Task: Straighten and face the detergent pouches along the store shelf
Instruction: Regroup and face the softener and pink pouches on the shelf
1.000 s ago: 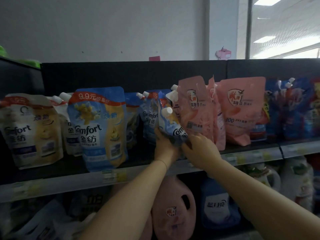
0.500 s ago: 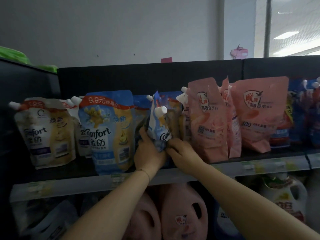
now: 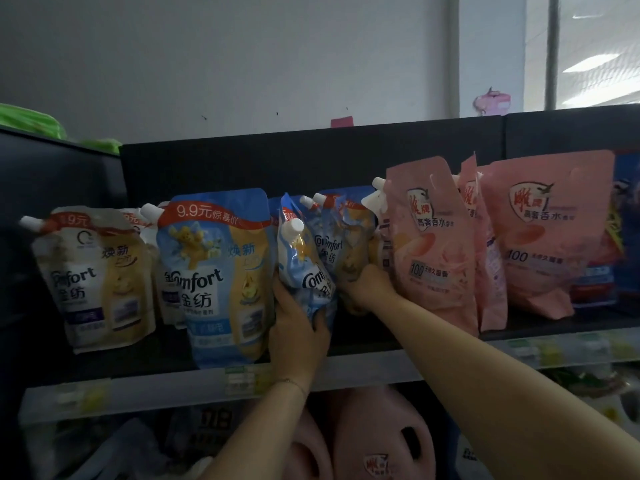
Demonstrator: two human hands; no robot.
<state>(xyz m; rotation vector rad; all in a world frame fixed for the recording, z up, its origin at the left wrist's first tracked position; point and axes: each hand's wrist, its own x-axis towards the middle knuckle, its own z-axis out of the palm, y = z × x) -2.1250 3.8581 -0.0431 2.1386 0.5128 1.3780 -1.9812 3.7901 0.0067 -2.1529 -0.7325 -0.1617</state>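
The dark store shelf (image 3: 138, 362), with a pale price rail along its front edge, carries a row of soft-plastic spouted pouches.

The left hand (image 3: 298, 330) grasps a blue-and-white Comfort pouch with a white screw cap (image 3: 299, 268). Thumb and fingers wrap round its lower body from below. This blue-and-white pouch is near the middle of the row. It is turned almost edge-on and tilted, its film is creased, and only part of the brand name shows.

The right hand (image 3: 367, 285) is clenched on the lower part of a blue-and-yellow Comfort pouch (image 3: 341, 247). This pouch stands just behind and to the right, touching the first. Its label faces roughly forward but is crumpled.

Left of the left hand, a large blue pouch with a red price band (image 3: 214, 271) stands upright, label to the front. Further left, a cream-and-gold pouch (image 3: 93, 278) also faces front. Just beside the right hand stands a tall pink pouch (image 3: 429, 251), then a second pink pouch (image 3: 547, 233). Pink plastic jugs (image 3: 377, 445) occupy the level below.
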